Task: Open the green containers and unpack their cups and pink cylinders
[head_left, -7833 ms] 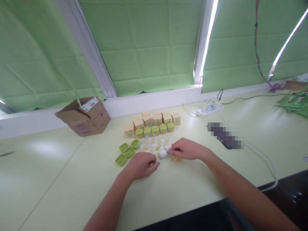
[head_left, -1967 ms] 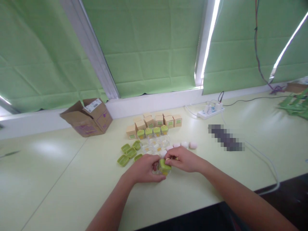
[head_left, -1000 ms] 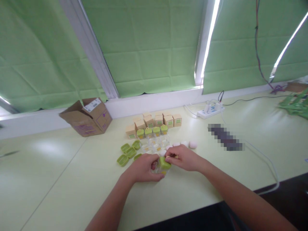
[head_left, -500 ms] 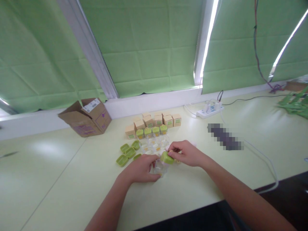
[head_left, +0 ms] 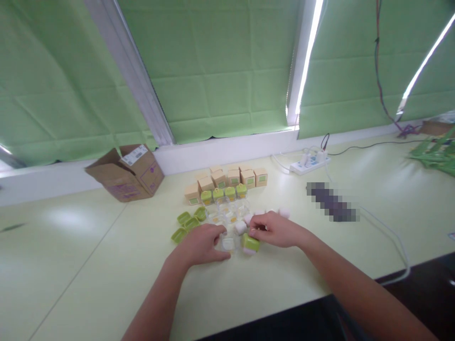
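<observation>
My left hand [head_left: 199, 244] is curled round a small clear container [head_left: 228, 244] that stands open on the pale green table [head_left: 88, 265]. My right hand [head_left: 276, 229] is just to its right, its fingertips pinched on a green lid [head_left: 250, 243] held low over the table, with something pale under it. White and pink soft cylinders [head_left: 241, 227] lie between and behind the hands. Several loose green lids [head_left: 187, 223] lie to the left, and more clear containers [head_left: 231, 215] stand behind.
A row of green-lidded jars [head_left: 223, 194] and small tan boxes [head_left: 232, 177] stands further back. An open cardboard box [head_left: 125, 173] lies at the back left. A power strip [head_left: 310, 163], a blurred dark object [head_left: 332, 203] and a white cable [head_left: 394, 237] lie to the right.
The lidded container was held between both hands; my right hand lifted the green lid off and lowered it to the right, while my left hand set the clear container on the table.
</observation>
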Demonstrator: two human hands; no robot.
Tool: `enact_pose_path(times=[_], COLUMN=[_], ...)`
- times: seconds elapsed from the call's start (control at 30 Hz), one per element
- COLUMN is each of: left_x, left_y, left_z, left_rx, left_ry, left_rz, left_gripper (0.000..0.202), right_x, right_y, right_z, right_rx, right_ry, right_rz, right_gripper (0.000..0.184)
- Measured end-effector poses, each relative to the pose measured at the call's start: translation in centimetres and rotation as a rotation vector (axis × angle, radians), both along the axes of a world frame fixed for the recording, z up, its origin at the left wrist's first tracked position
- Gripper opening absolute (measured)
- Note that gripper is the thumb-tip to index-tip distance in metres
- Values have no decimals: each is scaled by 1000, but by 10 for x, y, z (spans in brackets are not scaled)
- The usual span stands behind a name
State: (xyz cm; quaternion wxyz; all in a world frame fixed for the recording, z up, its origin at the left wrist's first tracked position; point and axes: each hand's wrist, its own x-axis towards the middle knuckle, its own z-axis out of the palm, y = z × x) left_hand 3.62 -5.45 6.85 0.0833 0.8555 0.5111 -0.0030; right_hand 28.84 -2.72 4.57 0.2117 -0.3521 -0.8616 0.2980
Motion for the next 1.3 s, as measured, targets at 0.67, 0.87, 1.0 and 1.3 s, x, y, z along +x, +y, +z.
enact_pose_path(times=[0.67, 0.87, 1.0, 1.3], left_x=[-6, -8, -9, -9], left_y=[4, 5, 4, 8], left_z=[-6, -5, -1, -3], left_rx=[102, 97, 107, 280], left_ry=[89, 102, 64, -117], left_rz=[106, 122, 106, 92], left_gripper=[39, 46, 53, 36], right_x=[-7, -8, -6, 0], right_y=[-1, 1, 3, 6], right_z=[-4, -5, -5, 5], right_rx=[93, 162, 185, 225], right_ry=[-109, -118, -113, -95], right_rz=[39, 31, 22, -78], right_gripper=[20, 21, 21, 27])
